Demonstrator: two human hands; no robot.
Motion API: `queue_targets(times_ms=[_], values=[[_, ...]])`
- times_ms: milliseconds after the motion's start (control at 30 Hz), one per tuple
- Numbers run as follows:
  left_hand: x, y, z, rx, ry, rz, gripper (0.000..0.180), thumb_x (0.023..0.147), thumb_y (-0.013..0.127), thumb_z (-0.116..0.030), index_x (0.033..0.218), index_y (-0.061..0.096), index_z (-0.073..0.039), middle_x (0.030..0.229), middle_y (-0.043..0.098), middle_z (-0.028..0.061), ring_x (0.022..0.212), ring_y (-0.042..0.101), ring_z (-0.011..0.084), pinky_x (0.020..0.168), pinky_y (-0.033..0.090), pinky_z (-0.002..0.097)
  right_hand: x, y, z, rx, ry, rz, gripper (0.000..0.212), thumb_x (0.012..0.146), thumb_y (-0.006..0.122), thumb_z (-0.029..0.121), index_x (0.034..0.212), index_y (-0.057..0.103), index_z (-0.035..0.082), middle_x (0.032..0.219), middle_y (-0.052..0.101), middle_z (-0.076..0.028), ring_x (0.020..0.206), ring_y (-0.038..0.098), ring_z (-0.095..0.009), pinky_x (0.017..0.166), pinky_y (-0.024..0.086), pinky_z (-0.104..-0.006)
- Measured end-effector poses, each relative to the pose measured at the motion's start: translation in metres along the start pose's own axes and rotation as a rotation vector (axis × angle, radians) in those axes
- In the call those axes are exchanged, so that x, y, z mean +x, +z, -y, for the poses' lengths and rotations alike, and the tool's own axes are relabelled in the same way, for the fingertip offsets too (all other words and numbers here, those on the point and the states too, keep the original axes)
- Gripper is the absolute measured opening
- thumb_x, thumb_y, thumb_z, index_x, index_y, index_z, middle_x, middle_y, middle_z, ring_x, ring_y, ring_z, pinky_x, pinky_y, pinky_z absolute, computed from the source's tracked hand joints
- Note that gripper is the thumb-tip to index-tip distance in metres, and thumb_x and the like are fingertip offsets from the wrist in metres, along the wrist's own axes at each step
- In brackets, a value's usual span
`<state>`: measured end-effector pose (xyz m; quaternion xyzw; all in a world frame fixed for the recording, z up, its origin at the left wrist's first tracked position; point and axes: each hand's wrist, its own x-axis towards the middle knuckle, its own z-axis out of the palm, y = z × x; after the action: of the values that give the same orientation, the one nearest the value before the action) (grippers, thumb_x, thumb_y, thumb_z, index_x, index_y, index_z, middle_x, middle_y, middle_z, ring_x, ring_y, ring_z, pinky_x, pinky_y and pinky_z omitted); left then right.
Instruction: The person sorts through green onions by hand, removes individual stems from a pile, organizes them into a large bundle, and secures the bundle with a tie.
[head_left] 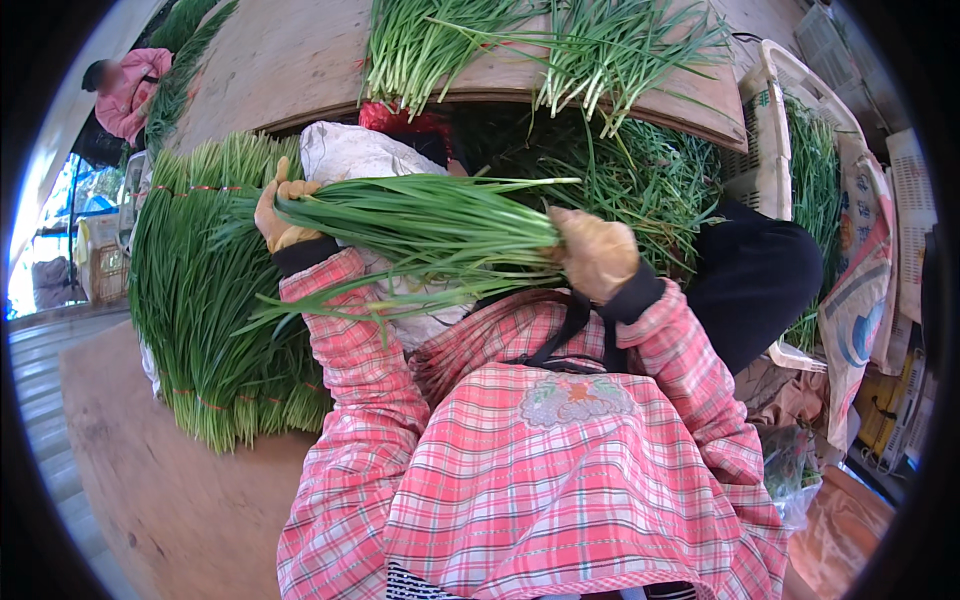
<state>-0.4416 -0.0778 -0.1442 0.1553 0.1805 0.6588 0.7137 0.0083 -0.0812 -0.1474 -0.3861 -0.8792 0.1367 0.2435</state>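
A loose bunch of garlic chives (430, 220), long green leaves with paler stem ends, lies level across my lap between both hands. My right hand (598, 255), in a tan glove, is closed around the stem ends. At the leaf end, my left hand (285, 210), gloved alike, holds the leaves with its thumb pointing up. Some leaves hang loose below the bunch toward my left sleeve. Just beyond my left hand stands a thick stack of chives (205, 290), tied in bundles with thin red bands. White sacking (360, 150) covers my lap under the bunch.
Ahead, a wooden board (290, 60) bears two piles of chives (440, 50). Loose green leaves (640, 180) heap below its edge. At right stands a pale plastic crate (775, 130) holding more greens. A person in pink (130, 95) is at the far left.
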Motion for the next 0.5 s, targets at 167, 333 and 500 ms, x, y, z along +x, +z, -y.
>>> queue_targets(times_ms=[167,333,500], values=[[0.006,0.042,0.018,0.226,0.364,-0.522,0.038,0.088,0.032,-0.013,0.120,0.046,0.003,0.058,0.040,0.0003,0.051,0.042,0.0147,0.058,0.043,0.0310,-0.025,-0.044,-0.051,0.030,0.163,-0.225,0.012,0.076,0.063,0.004,0.088,0.062,0.004,0.070,0.064,-0.012,0.058,0.063,-0.023,0.052,0.050,-0.0288],[0.023,0.072,0.032,0.327,0.355,-0.647,0.030,0.088,0.036,-0.016,0.110,0.053,-0.004,0.055,0.045,-0.0045,0.045,0.044,0.0138,0.049,0.043,0.0349,0.011,-0.078,0.025,0.023,-0.092,-0.086,0.076,0.054,0.079,0.026,0.122,0.048,0.012,0.107,0.058,-0.016,0.092,0.058,-0.029,0.078,0.048,-0.0393],[0.027,0.076,0.030,0.332,0.314,-0.606,0.036,0.087,0.037,-0.012,0.120,0.047,-0.003,0.059,0.045,-0.0030,0.049,0.044,0.0133,0.052,0.043,0.0331,0.040,0.001,0.047,-0.017,-0.259,-0.156,0.058,0.064,0.070,0.029,0.114,0.050,0.008,0.120,0.050,-0.015,0.106,0.051,-0.030,0.089,0.041,-0.0430]])
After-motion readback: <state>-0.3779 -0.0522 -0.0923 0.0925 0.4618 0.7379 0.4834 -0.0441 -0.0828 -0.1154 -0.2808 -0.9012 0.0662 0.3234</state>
